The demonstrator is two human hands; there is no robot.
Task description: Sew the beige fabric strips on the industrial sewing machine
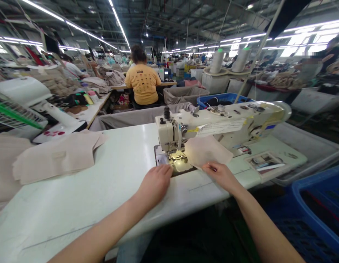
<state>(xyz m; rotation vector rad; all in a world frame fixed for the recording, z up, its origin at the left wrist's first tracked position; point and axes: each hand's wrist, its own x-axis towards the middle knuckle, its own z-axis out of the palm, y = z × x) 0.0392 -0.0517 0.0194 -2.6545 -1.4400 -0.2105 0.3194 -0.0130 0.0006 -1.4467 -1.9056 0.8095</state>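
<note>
A white sewing machine [213, 126] stands on the pale green table, its lamp lighting the metal needle plate [183, 164]. My left hand [155, 184] rests at the left front edge of that plate, back up, fingers together and curled down; whatever lies under the fingertips is hidden. Right of the needle, a thin beige fabric piece [209, 151] leans up against the machine's arm. My right hand [220, 176] pinches its lower front edge between thumb and fingers.
A stack of beige fabric pieces [57, 157] lies on the left, near a white fan [24, 98]. Small tools fill a recessed tray [268, 160] at right. A blue basket [320, 215] stands beside the table. A person in a yellow shirt [143, 84] sits ahead, facing away.
</note>
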